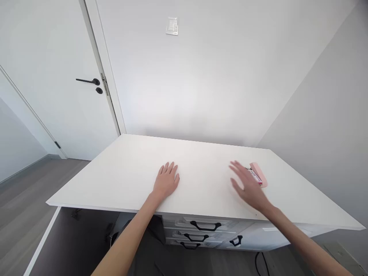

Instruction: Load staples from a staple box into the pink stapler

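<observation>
My left hand (166, 180) lies flat on the white cabinet top (201, 159), fingers slightly spread, with nothing in it. To the right, my right hand (248, 188) is a little blurred over the same surface, its fingers stretched out and the thumb apart. Just beyond it sits a pink flat item with rounded corners (260, 173). Partly covered by my right hand, a small white box with magenta edges (255, 176) lies against the pink item; its print is too small to read.
Below the top are white drawers with black handles (205, 226) and a cupboard door (250, 234). An open cabinet door (43, 241) stands at the lower left. Behind are a wall with a light switch (172, 26) and a white door (51, 76). A black cable (261, 262) lies below.
</observation>
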Demonstrator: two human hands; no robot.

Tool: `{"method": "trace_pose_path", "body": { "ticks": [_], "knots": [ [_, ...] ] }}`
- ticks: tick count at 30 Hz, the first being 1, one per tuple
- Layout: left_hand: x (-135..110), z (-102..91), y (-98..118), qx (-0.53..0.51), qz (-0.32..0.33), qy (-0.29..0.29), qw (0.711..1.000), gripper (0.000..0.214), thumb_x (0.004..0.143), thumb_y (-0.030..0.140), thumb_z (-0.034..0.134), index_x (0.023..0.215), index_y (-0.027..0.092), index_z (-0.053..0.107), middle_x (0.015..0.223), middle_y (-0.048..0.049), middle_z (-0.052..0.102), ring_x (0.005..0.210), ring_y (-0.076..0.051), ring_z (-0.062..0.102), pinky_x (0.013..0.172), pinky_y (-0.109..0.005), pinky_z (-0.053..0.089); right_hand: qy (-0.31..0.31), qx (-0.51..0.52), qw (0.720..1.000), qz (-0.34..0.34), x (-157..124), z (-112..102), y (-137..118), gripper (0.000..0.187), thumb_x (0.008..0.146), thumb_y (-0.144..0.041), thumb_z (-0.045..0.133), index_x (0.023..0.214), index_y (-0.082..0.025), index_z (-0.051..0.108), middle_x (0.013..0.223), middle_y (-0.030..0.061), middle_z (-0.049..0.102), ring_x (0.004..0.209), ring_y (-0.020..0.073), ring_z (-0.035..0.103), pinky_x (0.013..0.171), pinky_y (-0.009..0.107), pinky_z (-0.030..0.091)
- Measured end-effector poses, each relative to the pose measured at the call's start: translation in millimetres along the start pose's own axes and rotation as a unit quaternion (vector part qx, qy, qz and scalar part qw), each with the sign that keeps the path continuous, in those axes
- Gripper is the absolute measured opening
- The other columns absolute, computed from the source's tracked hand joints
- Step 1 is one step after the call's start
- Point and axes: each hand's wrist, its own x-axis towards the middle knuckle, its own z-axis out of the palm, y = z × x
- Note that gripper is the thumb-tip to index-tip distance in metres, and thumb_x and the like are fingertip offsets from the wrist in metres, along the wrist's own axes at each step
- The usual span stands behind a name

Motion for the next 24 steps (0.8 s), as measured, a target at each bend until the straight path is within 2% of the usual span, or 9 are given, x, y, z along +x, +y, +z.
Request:
{"method": "trace_pose_path", "body": {
  "ticks": [3, 5, 8, 11, 16, 24],
  "knots": [
    [0.1, -0.1, 0.0, -0.002, 0.000, 0.002, 1.000, 0.059, 0.109, 0.038, 0.029, 0.160, 0.016, 0.048, 0.173, -0.0088, 0.036, 0.163, -0.031, 0.028, 0.134, -0.051, 0.025, 0.116, -0.042, 0.985, 0.122, -10.3, -27.9, 34.4, 0.060, 0.106, -0.052, 0.040, 0.156, -0.022, 0.051, 0.166, 0.0123, 0.047, 0.159, 0.0303, 0.037, 0.130, 0.055, 0.031],
    [0.6, 0.7, -0.8, -0.006, 0.000, 0.005, 1.000, 0.058, 0.109, 0.038, 0.030, 0.160, 0.017, 0.049, 0.173, -0.0087, 0.036, 0.163, -0.031, 0.029, 0.134, -0.051, 0.025, 0.154, -0.042, 0.969, 0.189, -17.5, -37.2, 56.9, 0.065, 0.103, -0.056, 0.043, 0.157, -0.020, 0.050, 0.166, 0.0147, 0.046, 0.157, 0.0334, 0.039, 0.127, 0.057, 0.034],
    [1.6, 3.1, -3.0, -0.014, 0.004, 0.014, 1.000, 0.057, 0.109, 0.038, 0.031, 0.159, 0.019, 0.050, 0.172, -0.0086, 0.038, 0.162, -0.031, 0.030, 0.133, -0.052, 0.026, 0.157, -0.001, 0.944, 0.291, -28.4, -38.9, 83.8, 0.068, 0.100, -0.057, 0.046, 0.157, -0.020, 0.049, 0.164, 0.0158, 0.049, 0.151, 0.0378, 0.047, 0.122, 0.059, 0.040],
    [2.0, 5.7, -5.4, -0.017, 0.010, 0.024, 1.000, 0.057, 0.109, 0.038, 0.031, 0.159, 0.020, 0.051, 0.171, -0.0089, 0.039, 0.162, -0.031, 0.031, 0.132, -0.054, 0.028, 0.137, 0.078, 0.910, 0.384, -36.5, -30.8, 97.7, 0.073, 0.098, -0.062, 0.051, 0.159, -0.022, 0.049, 0.164, 0.0165, 0.050, 0.143, 0.0392, 0.056, 0.117, 0.056, 0.046],
    [1.7, 6.4, -6.2, -0.013, 0.014, 0.029, 0.999, 0.056, 0.109, 0.039, 0.031, 0.159, 0.022, 0.051, 0.171, -0.0076, 0.040, 0.162, -0.030, 0.032, 0.132, -0.053, 0.028, 0.111, 0.152, 0.887, 0.422, -40.7, -12.7, 98.3, 0.078, 0.098, -0.068, 0.048, 0.160, -0.021, 0.048, 0.159, 0.0156, 0.057, 0.140, 0.0360, 0.059, 0.119, 0.050, 0.045],
    [1.9, 5.6, -4.7, -0.014, 0.010, 0.020, 1.000, 0.057, 0.109, 0.039, 0.031, 0.159, 0.021, 0.050, 0.172, -0.0078, 0.038, 0.162, -0.030, 0.030, 0.132, -0.053, 0.027, 0.076, 0.112, 0.898, 0.418, -41.4, -4.4, 101.7, 0.076, 0.100, -0.070, 0.043, 0.161, -0.025, 0.048, 0.157, 0.0132, 0.060, 0.140, 0.0371, 0.058, 0.120, 0.053, 0.041]
  ]
}}
